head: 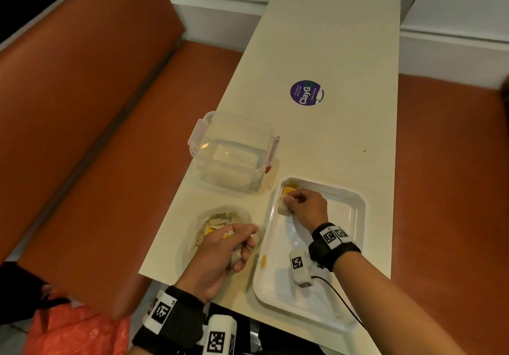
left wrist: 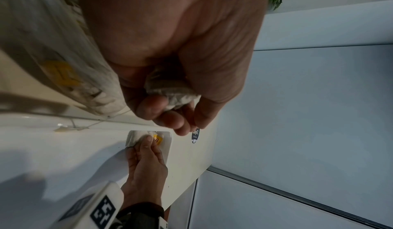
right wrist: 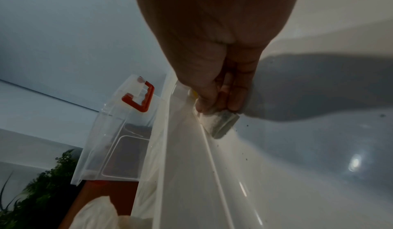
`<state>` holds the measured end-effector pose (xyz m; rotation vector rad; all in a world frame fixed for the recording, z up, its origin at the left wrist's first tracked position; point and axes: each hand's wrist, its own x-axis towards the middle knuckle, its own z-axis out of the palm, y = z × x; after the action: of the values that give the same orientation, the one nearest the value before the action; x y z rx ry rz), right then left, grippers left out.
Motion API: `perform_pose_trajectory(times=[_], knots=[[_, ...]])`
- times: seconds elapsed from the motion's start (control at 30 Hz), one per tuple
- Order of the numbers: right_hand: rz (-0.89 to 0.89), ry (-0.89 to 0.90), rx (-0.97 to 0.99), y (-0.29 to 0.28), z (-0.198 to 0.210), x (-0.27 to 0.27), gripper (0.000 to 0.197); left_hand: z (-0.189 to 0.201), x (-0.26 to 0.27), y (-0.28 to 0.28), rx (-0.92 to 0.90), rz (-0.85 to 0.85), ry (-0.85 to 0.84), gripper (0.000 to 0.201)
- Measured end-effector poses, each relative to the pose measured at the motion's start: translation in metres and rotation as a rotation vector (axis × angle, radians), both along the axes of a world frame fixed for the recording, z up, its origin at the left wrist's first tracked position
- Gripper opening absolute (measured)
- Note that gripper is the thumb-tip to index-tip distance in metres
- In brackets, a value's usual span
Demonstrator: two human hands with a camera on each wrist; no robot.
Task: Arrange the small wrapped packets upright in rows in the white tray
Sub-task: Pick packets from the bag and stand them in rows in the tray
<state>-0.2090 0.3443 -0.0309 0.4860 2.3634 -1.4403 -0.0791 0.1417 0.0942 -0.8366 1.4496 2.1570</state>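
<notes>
Head view: right hand [head: 305,207] pinches a packet [head: 283,208] upright in the white tray's [head: 358,208] far-left corner. Left wrist view: left hand [left wrist: 170,61] clutches another packet [left wrist: 172,91]. Right wrist view: fingertips [right wrist: 212,105] press the packet against the tray wall

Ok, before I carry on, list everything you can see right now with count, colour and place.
white tray: one, white, near right of the table, holding a few packets at its far left corner.
packets in tray: count unclear, pale with yellow tags, far left corner.
bag of packets: one, clear plastic, pale and yellow contents, left of the tray.
clear container: one, transparent with red clips, beyond the bag.
round sticker: one, purple, mid table.
table: one, cream.
bench seats: orange-brown, on both sides.
orange bag: one, lower left.
left hand: holds a crumpled packet beside the bag.
right hand: pinches a packet in the tray's corner.
</notes>
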Motion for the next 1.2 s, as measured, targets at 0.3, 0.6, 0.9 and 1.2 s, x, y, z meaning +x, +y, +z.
perform_pose_trajectory(times=[0.3, 0.6, 0.9, 1.2], knots=[[0.146, 0.069, -0.071, 0.011, 0.067, 0.023, 0.042, 0.011, -0.009, 0.006, 0.036, -0.025, 0.015, 0.037], [0.815, 0.017, -0.289, 0.015, 0.121, 0.082, 0.062, 0.031, -0.022, 0.022, 0.167, -0.083, 0.105, 0.021], [0.706, 0.059, -0.122, 0.017, 0.106, 0.092, 0.010, 0.044, -0.022, 0.021, 0.333, -0.024, 0.049, 0.019], [0.485, 0.027, -0.389, 0.063, 0.163, 0.088, 0.012, 0.030, -0.014, 0.021, 0.362, 0.084, -0.052, 0.044]])
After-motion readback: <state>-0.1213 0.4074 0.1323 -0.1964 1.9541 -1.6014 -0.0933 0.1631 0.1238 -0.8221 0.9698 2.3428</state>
